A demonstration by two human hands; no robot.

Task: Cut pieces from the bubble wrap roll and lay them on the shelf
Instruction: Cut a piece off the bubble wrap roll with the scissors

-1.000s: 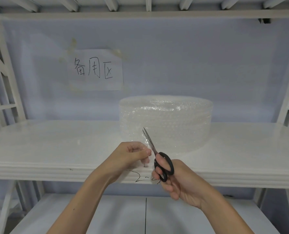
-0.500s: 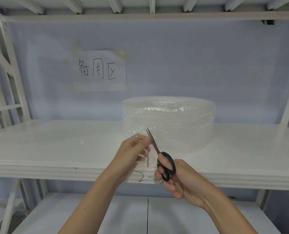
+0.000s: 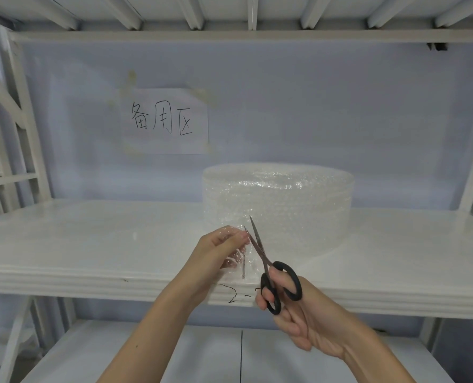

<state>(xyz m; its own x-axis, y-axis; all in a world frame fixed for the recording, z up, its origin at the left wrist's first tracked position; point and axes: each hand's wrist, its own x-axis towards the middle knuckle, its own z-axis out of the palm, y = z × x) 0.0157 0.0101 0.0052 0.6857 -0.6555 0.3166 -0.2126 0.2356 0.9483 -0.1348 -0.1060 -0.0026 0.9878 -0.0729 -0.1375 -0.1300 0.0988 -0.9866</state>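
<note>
A wide roll of clear bubble wrap (image 3: 279,200) stands on its flat end on the white shelf (image 3: 91,239), right of the middle. Its loose end (image 3: 236,261) hangs out toward me over the shelf's front edge. My left hand (image 3: 218,252) pinches the top of that loose end. My right hand (image 3: 293,308) grips black-handled scissors (image 3: 271,269), fingers through the loops. The blades point up and away, slightly parted, against the wrap just right of my left fingers.
A paper sign (image 3: 164,121) with handwritten characters is taped to the pale wall behind the shelf. White frame uprights (image 3: 22,134) stand at both sides. Another shelf lies overhead and a lower shelf (image 3: 174,355) lies below my arms. Black marker writing marks the front edge.
The scissors' blades have opened slightly and shifted a little up the loose end. My left hand stays pinching the wrap. The view has drifted slightly.
</note>
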